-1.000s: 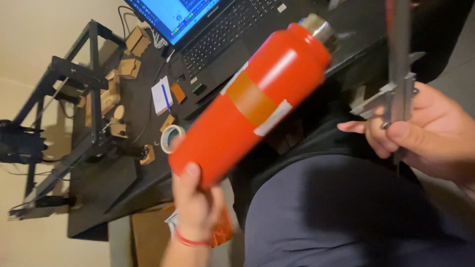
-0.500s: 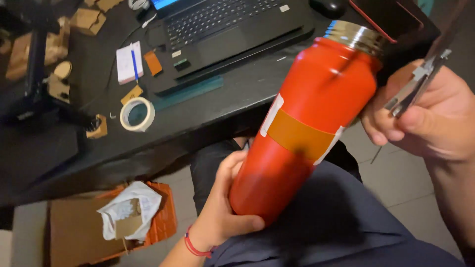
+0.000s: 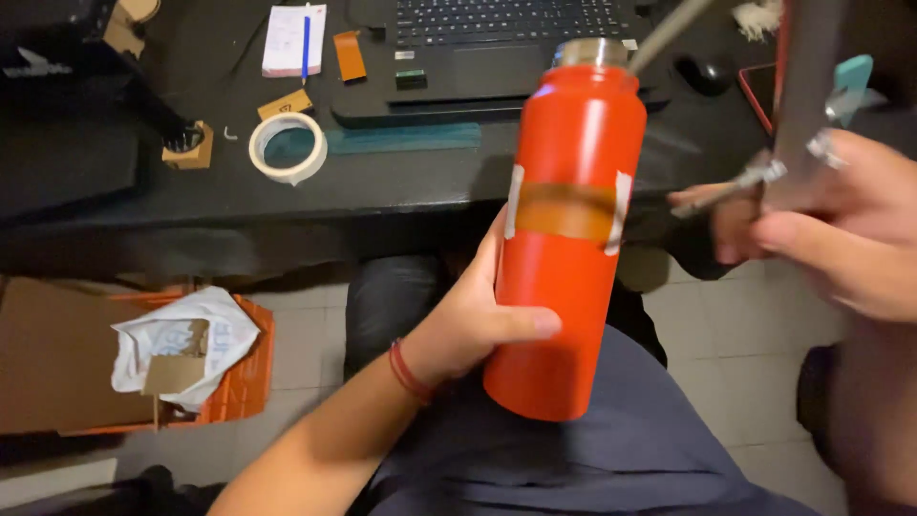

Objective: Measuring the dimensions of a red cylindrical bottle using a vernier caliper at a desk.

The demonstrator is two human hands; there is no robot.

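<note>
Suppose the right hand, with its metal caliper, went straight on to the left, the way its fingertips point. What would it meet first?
Most likely the orange bottle that the left hand holds; the right hand lies level with it, though depth is unclear.

A single head-worn camera looks steeply down from close above the person's lap. It faces forward over the knees toward the table (image 3: 287,196), whose near edge crosses the upper third. The bottle (image 3: 568,239) and both hands sit very near the lens, the right hand (image 3: 841,229) blurred at the frame's edge. Floor tiles show below.
</note>
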